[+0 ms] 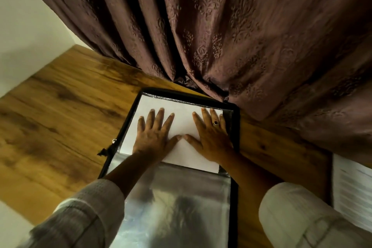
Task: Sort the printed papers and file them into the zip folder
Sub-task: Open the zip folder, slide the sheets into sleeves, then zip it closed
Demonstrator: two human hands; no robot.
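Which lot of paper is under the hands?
The white sheet inside the open zip folder: left hand and right hand lie flat on it. The printed stack at the right edge is untouched.

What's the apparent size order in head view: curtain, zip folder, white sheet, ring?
1. curtain, fills most of the frame.
2. zip folder; its near end looks inflated by closeness.
3. white sheet, inside the folder.
4. ring, tiny.

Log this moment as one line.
left hand: flat on paper | right hand: flat on paper | paper: lying in open folder | other papers: on table, right
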